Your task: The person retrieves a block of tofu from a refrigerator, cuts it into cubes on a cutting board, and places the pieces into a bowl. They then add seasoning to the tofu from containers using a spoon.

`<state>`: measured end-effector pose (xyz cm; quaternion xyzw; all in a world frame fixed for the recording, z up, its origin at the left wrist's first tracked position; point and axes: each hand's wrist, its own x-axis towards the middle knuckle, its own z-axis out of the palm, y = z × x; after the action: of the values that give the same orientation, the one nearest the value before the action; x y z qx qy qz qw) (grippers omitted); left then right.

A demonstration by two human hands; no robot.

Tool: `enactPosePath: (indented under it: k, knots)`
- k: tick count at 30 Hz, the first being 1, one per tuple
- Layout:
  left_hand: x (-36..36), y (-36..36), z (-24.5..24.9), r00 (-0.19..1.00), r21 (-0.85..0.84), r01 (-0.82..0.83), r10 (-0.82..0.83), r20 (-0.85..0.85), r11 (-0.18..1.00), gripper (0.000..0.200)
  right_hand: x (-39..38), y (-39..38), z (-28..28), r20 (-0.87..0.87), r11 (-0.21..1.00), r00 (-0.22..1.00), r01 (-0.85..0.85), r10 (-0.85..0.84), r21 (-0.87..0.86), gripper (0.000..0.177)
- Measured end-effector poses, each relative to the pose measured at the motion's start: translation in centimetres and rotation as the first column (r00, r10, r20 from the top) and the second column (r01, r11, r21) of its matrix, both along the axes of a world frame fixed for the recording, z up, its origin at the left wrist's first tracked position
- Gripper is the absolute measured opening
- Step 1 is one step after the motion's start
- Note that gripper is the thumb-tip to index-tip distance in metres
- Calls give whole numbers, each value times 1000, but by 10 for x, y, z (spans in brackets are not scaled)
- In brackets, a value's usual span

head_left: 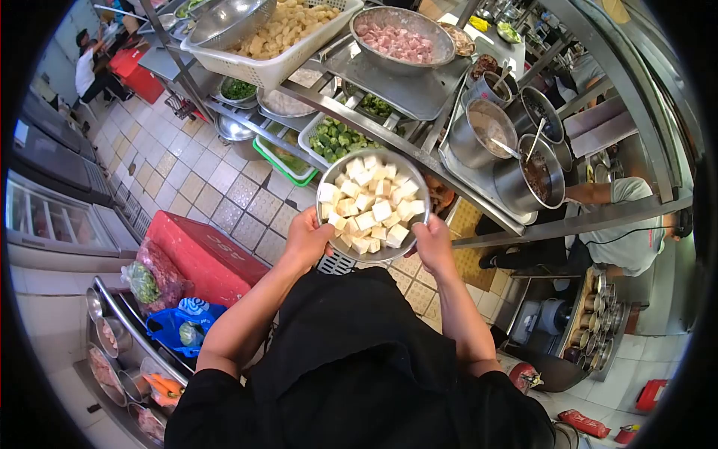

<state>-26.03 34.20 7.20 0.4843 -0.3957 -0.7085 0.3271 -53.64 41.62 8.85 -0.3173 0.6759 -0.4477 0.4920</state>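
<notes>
A round metal bowl full of pale cubes that look like tofu is held out in front of my body. My left hand grips its left rim, thumb on the edge. On the opposite side my right hand clasps the rim in the same way. The fingers under the bowl are mostly hidden. Just beyond the bowl, on a lower shelf, lies a basket of cut green vegetables.
A metal rack spans the front, holding a white basket of pale chunks, a bowl of pink diced meat and several steel pots. A red cooler box stands left. A co-worker is at right, another person far left.
</notes>
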Motion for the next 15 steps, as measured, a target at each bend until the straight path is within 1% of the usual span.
enactPosePath:
  k: [1, 2, 3, 5, 6, 7, 8, 9, 10, 11, 13, 15]
  knots:
    - [3, 0, 18, 1000, -82, -3, 4, 19, 997, 18, 2, 2, 15, -33, 996, 999, 12, -15, -87, 20]
    - [5, 1, 32, 999, -162, -3, 9, 37, 987, 19, 5, 0, 38, -70, 989, 998, -16, 6, -148, 19]
    - [5, -2, 37, 999, -157, 0, 6, 37, 988, 19, 5, -5, 45, -43, 985, 999, 8, -16, -174, 18]
    - [3, -13, 44, 1000, -190, 0, -5, -22, 982, 20, 5, -16, 46, 11, 990, 1000, 6, -4, -141, 19]
    - [4, -16, 41, 1000, -167, 0, -4, -22, 986, 19, 5, -19, 40, 9, 990, 1000, -3, 4, -142, 19]
    - [6, -16, 37, 1000, -164, -8, 4, -21, 986, 19, 4, -20, 30, 43, 996, 999, 5, -1, -87, 19]
    - [8, -13, 31, 1000, -121, -1, -2, -24, 993, 19, 4, -17, 18, 79, 1000, 997, 18, -16, -22, 19]
    - [10, -10, 23, 1000, -77, 7, -9, -29, 997, 19, 4, -14, 7, 81, 1000, 997, 18, -17, -9, 19]
    - [13, -10, 4, 1000, -60, 18, -18, 4, 998, 19, 4, -13, -2, 91, 1000, 996, -8, 7, 14, 20]
    - [13, -9, -5, 1000, -54, 16, -15, 5, 998, 19, 3, -14, -11, 101, 999, 994, -36, 32, 34, 21]
    - [13, -9, -20, 998, 16, 14, -14, 55, 1000, 21, 3, -12, -25, 101, 998, 994, -50, 45, 47, 21]
    - [13, -11, -15, 999, 4, 6, -6, 49, 1000, 23, 14, -16, -15, 88, 999, 996, 4, -9, 53, 21]
